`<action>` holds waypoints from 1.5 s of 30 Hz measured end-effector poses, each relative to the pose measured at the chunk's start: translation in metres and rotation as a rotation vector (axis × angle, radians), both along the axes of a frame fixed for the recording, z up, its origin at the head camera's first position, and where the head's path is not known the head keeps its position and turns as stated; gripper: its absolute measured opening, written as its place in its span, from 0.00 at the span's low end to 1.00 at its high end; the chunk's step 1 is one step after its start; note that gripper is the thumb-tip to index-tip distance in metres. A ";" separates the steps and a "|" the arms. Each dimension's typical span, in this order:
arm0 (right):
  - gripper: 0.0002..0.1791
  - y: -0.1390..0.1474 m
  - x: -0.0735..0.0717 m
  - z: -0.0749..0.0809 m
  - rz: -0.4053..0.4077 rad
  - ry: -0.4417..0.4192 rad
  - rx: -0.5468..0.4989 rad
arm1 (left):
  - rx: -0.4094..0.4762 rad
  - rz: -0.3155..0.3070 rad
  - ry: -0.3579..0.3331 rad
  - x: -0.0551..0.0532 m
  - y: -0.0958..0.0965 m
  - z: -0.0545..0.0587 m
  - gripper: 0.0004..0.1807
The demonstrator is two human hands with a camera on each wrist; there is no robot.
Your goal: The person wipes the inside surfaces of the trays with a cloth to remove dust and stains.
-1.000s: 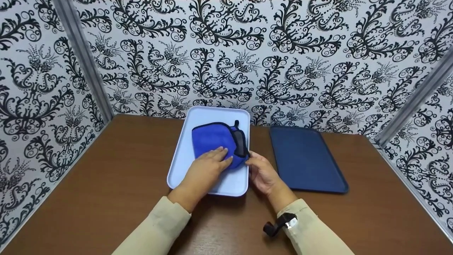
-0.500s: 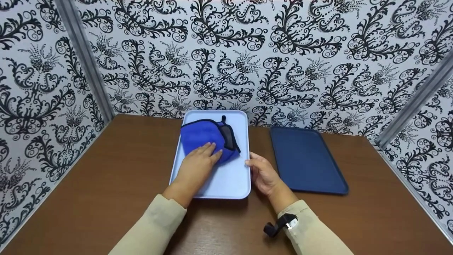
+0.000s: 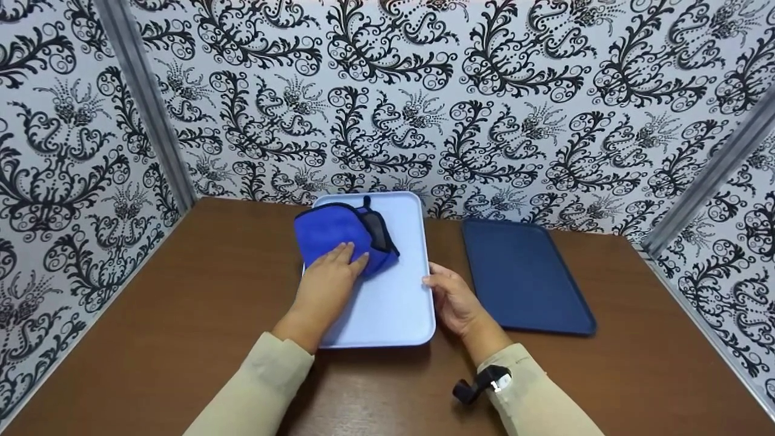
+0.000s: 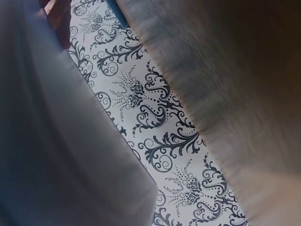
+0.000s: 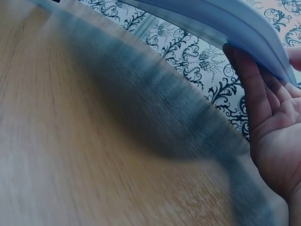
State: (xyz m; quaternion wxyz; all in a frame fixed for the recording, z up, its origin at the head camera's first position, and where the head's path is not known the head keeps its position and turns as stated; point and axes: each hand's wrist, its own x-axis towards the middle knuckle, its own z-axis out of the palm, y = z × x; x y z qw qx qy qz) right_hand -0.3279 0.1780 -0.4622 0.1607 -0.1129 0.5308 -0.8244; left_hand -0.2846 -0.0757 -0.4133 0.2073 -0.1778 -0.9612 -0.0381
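Observation:
A blue fabric item with black edging, a dark panel and a small black loop lies across the left part of a pale blue tray, overhanging the tray's left rim. My left hand rests on the fabric, fingers extended over its near part. At the opposite side, my right hand grips the tray's right rim, thumb on top. From the right wrist, this hand shows its fingers beneath the raised tray, above the tabletop.
A dark blue tray lies to the right on the brown wooden table. Patterned wall panels stand behind the table and along its sides. A black strap with a small device is on the right sleeve.
My left hand and the blue fabric have slid left across the tray, the fabric now past its left rim. The pale tray has shifted slightly toward me; my right hand stays at its side.

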 end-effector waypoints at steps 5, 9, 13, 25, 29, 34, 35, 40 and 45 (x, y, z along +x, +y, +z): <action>0.20 0.001 0.000 -0.001 0.042 0.011 0.004 | 0.024 0.050 -0.006 -0.001 -0.002 -0.003 0.25; 0.20 0.000 0.001 -0.001 0.069 0.020 -0.004 | 0.091 0.069 -0.043 -0.001 -0.003 -0.002 0.25; 0.19 -0.001 0.002 0.000 0.069 0.023 -0.002 | 0.161 0.074 -0.069 -0.002 -0.002 0.001 0.25; 0.20 -0.003 0.005 0.000 0.111 0.037 -0.005 | 0.225 0.099 -0.032 0.000 0.008 0.002 0.22; 0.20 -0.006 0.006 -0.001 0.121 0.035 -0.009 | 0.232 0.078 -0.034 0.003 0.011 0.001 0.22; 0.20 -0.012 0.008 -0.001 0.134 0.018 -0.022 | 0.235 0.038 -0.009 0.005 0.015 0.001 0.21; 0.19 -0.013 0.008 -0.001 0.134 0.014 -0.026 | 0.235 0.031 -0.007 0.006 0.016 0.000 0.21; 0.20 -0.018 0.010 0.000 0.121 0.012 -0.017 | 0.226 -0.007 -0.022 0.008 0.020 0.000 0.21; 0.24 -0.020 0.011 0.001 0.122 0.020 -0.004 | 0.235 -0.043 -0.022 0.012 0.025 0.003 0.21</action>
